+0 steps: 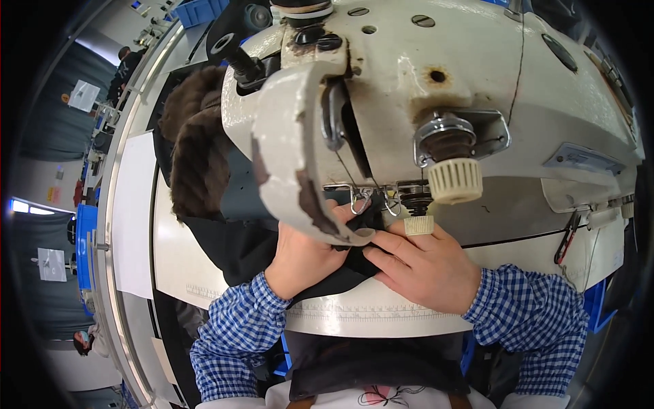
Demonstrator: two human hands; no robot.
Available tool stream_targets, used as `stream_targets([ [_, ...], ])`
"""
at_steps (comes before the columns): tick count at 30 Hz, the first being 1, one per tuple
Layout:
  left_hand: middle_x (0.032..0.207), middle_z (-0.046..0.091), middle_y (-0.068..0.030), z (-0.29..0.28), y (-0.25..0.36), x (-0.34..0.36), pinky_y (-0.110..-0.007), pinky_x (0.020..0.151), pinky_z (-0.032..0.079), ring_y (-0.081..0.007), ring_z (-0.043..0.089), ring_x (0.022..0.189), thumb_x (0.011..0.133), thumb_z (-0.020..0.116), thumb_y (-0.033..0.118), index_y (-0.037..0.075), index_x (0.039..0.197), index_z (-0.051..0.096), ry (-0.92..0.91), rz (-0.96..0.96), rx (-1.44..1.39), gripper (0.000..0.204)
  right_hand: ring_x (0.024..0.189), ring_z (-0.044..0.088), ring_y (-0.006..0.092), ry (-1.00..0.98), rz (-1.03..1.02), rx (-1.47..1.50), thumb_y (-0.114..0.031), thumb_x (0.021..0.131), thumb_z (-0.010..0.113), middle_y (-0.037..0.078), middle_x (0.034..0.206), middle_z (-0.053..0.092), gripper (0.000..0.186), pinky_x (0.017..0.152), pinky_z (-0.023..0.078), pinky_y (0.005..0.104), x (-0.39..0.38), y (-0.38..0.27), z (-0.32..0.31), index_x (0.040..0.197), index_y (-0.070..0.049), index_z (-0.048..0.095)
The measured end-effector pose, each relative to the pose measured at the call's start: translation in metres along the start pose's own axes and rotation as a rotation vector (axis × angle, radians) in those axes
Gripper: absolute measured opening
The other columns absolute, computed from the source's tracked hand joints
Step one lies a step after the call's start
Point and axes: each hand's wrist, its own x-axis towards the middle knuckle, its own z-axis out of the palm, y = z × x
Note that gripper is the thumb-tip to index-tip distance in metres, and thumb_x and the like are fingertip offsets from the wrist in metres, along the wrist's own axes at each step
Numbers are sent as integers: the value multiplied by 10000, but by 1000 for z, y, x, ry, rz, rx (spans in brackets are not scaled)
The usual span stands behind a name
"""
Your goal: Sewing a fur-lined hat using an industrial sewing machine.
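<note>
Under the head of a white sewing machine (388, 75) with chipped paint lies dark fabric (235, 249), its folds bunched between my hands. My left hand (300, 259) is closed on the fabric at the left of the bunched part; the machine's guard covers some of its fingers. From the right, my right hand (436, 269) rests its spread fingers on the fabric's edge, their tips partly behind a cream tension knob (418, 225). The needle and presser foot are hidden behind the machine head. Brown fur (197, 157) adjoins the dark cloth at the left.
A ruler strip (361, 312) runs along the white table's front edge. Red-and-black thread snips (567, 240) lie at the right. A white sheet (136, 215) is at the left. Blue bins (86, 245) and two people are farther off to the left.
</note>
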Motion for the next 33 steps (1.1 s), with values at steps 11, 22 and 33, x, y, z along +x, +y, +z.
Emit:
stream_targets([
  [11, 842, 521, -96, -29, 28, 20, -356, 570, 519, -256, 610, 694, 753, 710, 160, 53, 1248, 677, -204, 272, 437, 507, 1057, 615, 257, -1, -105, -98, -148, 817, 653, 89, 1009, 632, 173, 991, 526, 374, 2, 2, 0, 938, -26, 639],
  [22, 1040, 676, -61, -25, -3, -7, -396, 732, 494, -236, 654, 911, 735, 732, 164, 144, 1157, 715, -280, 309, 484, 422, 1152, 632, 333, 7, -81, 40, -182, 853, 623, 174, 1069, 659, 224, 1016, 535, 410, -3, -1, 3, 978, 3, 639],
  [33, 1068, 693, 27, -19, -10, -15, -418, 833, 463, -204, 655, 971, 779, 767, 240, 206, 1170, 717, -227, 231, 451, 396, 1148, 655, 348, -28, -137, -82, -197, 866, 612, 191, 1088, 686, 237, 1006, 541, 435, -4, -3, 4, 989, 4, 643],
])
